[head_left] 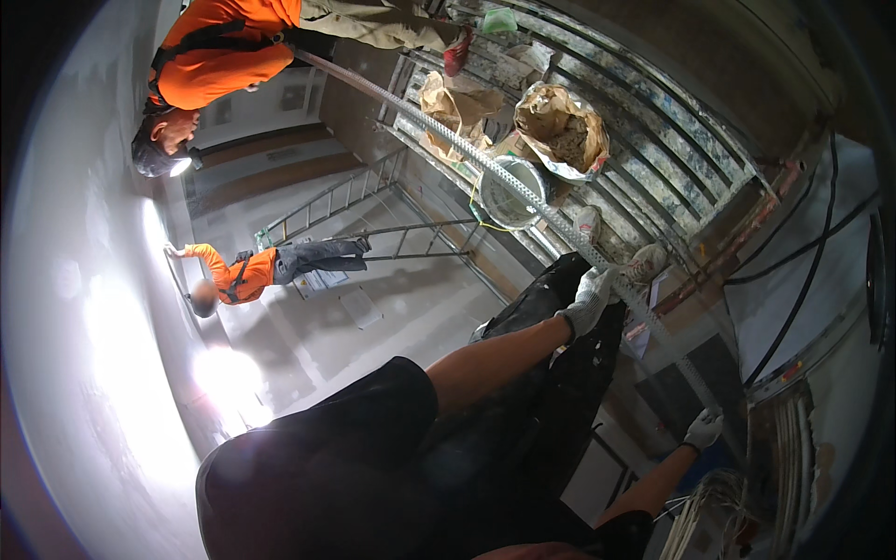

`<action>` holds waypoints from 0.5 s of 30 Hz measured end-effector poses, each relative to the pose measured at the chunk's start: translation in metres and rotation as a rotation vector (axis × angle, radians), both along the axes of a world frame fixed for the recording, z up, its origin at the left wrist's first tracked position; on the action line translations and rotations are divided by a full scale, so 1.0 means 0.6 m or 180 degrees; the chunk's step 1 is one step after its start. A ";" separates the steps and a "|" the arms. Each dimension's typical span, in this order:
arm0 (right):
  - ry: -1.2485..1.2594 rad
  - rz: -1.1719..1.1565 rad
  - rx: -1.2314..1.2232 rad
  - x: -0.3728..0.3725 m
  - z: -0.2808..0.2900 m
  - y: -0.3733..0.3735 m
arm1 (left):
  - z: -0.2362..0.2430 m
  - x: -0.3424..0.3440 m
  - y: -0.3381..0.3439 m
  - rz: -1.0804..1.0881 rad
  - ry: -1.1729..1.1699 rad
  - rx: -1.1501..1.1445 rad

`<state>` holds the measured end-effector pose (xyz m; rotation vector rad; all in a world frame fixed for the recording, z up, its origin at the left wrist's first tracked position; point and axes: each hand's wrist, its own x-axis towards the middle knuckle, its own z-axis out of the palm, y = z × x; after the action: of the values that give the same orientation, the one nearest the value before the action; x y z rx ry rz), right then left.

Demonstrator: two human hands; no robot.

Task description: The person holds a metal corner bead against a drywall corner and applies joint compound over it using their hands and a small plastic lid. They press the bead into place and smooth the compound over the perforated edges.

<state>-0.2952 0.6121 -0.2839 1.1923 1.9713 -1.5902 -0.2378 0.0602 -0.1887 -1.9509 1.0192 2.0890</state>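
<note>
A long pale perforated corner bead [464, 147] runs diagonally across the view, from beside a co-worker's waist at the upper left down to the lower right. My left hand [590, 301], in a light knitted glove, is closed around it near my legs. Further along toward the lower right, my gloved right hand [705, 429] grips the same bead. My shoes [644, 263] show beyond my left hand, on a slatted metal platform [667, 168]. Beneath the bead stands a round bucket [523, 173], partly covered by it.
Two open paper bags stand by the bucket, one holding pale powder [565, 135], the other crumpled [453, 103]. One co-worker [224, 56] in orange is at upper left; another [247, 275] touches the wall near a ladder [345, 196]. Black cables [821, 233] hang at right.
</note>
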 end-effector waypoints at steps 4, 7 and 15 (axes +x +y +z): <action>-0.0121 -0.1034 -0.0336 -0.012 -0.004 -0.016 | 0.021 0.014 -0.001 0.0161 -0.0094 0.0072; 0.0030 0.1623 0.0943 -0.002 0.013 0.005 | 0.041 0.032 0.007 0.0425 -0.0043 0.0299; -0.0157 0.2470 0.1934 0.010 0.098 -0.135 | 0.110 0.118 0.018 0.0739 0.0577 0.0561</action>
<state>-0.2890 0.5310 -0.2249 0.4736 2.5197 -0.5909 -0.1670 0.0710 -0.1229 -1.9003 0.6311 2.4225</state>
